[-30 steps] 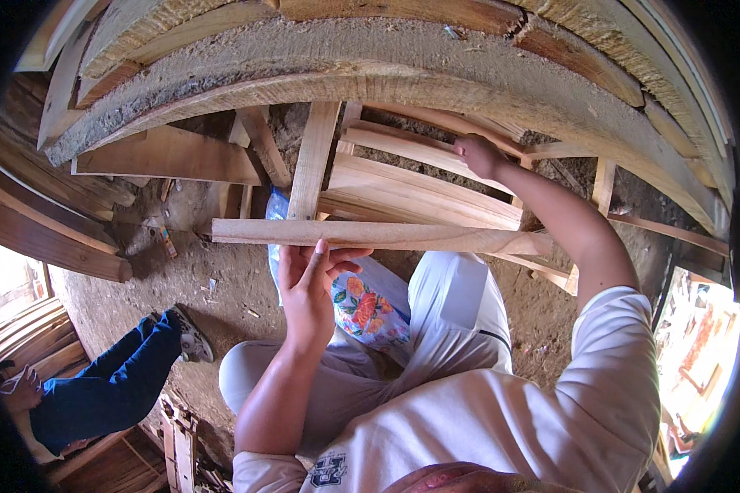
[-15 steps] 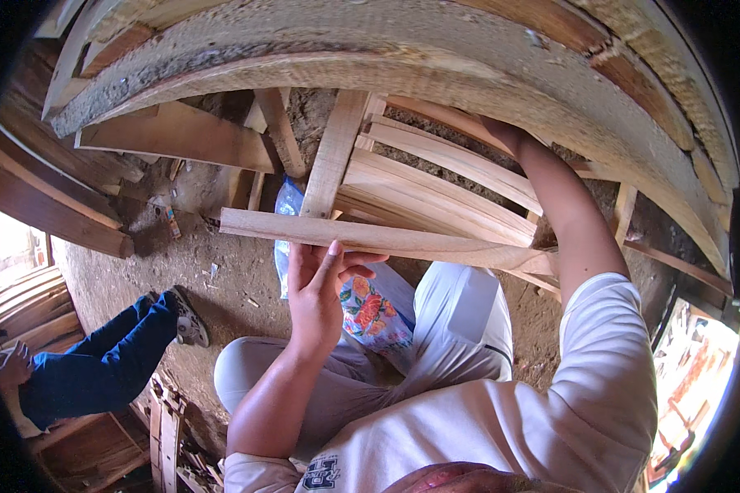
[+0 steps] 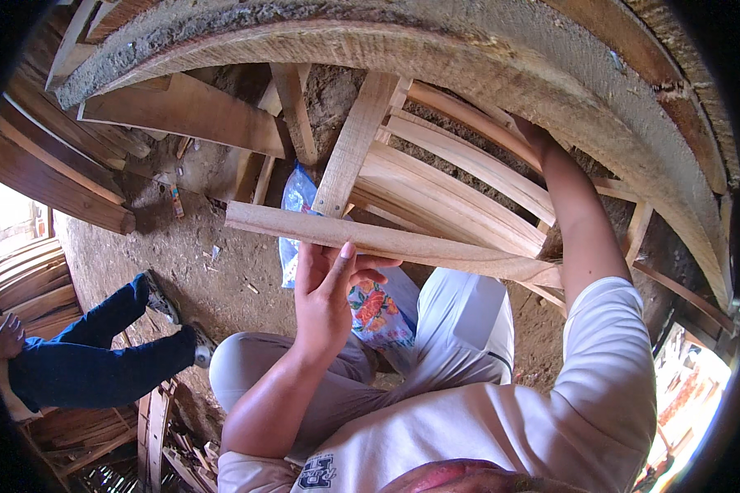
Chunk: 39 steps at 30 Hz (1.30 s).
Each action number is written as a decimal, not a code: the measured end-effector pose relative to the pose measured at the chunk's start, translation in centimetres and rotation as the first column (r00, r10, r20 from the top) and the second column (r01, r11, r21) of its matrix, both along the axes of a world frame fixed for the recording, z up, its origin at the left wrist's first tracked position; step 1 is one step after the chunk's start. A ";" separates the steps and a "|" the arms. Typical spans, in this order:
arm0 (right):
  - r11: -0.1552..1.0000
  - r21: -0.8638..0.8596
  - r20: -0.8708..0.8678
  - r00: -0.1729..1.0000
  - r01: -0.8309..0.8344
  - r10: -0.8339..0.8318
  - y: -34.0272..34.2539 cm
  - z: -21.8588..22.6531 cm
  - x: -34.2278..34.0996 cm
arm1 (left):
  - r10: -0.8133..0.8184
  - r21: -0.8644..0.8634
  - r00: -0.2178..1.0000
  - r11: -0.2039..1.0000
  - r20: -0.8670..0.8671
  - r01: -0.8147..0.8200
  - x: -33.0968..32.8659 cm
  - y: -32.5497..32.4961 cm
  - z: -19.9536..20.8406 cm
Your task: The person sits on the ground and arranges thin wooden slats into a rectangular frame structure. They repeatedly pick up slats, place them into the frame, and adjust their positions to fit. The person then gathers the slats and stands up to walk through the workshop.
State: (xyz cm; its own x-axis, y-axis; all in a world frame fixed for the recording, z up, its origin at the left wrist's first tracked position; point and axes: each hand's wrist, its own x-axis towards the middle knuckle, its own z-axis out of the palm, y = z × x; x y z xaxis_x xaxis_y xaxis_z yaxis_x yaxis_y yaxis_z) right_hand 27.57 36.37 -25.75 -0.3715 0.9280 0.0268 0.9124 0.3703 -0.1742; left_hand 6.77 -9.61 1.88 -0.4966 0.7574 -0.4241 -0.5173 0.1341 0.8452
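Observation:
My left hand [image 3: 327, 287] grips the near wooden strip [image 3: 370, 237] from below, thumb on its near face and the other fingers partly behind it. The strip lies across the near side of a slatted wooden frame [image 3: 452, 193]. A crosspiece [image 3: 357, 144] with small dark nail or screw marks runs away from it. Over the far side my right arm reaches under a thick wooden beam [image 3: 386, 51]; that beam hides my right hand, so its fingers do not show. Behind my left hand is a flower-patterned plastic bag [image 3: 373, 308], near my folded legs.
Stacked planks [image 3: 53, 172] lie at the left. A person in dark blue trousers [image 3: 107, 370] is at the lower left, near wood scraps [image 3: 158, 427]. A tapered board [image 3: 181, 115] stands beyond the dirt floor [image 3: 247, 279]. Bright light enters at the lower right.
The view has shifted a little, with the beam higher in the picture. My left hand keeps its grip on the strip. The other person's legs have moved apart.

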 end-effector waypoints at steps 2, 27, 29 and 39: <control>1.000 -0.010 0.002 1.000 -0.003 0.003 -0.5 -0.5 -0.3 | -0.001 0.001 1.000 1.000 0.001 0.001 0.1 0.0 0.0; 0.999 -0.005 -0.121 0.991 0.052 -0.052 1.9 0.7 1.2 | -0.002 0.014 1.000 1.000 -0.010 0.002 0.7 -0.2 0.2; 0.998 -0.002 -0.161 0.985 0.056 -0.056 2.8 1.7 1.6 | -0.005 0.022 1.000 1.000 -0.003 0.006 0.8 -0.2 0.3; 0.994 -0.082 -0.462 0.886 -0.070 0.025 1.4 7.0 4.3 | 0.012 0.083 1.000 0.996 -0.008 -0.011 0.8 -0.7 -0.2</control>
State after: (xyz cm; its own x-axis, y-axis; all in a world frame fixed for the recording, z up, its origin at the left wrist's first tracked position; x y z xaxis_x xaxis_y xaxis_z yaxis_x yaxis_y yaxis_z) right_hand 31.84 37.82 -18.76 -0.3824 0.9162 0.1197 0.7029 0.3725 -0.6060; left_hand 7.55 -10.30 1.73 -0.5088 0.7840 -0.3556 -0.5114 0.0571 0.8575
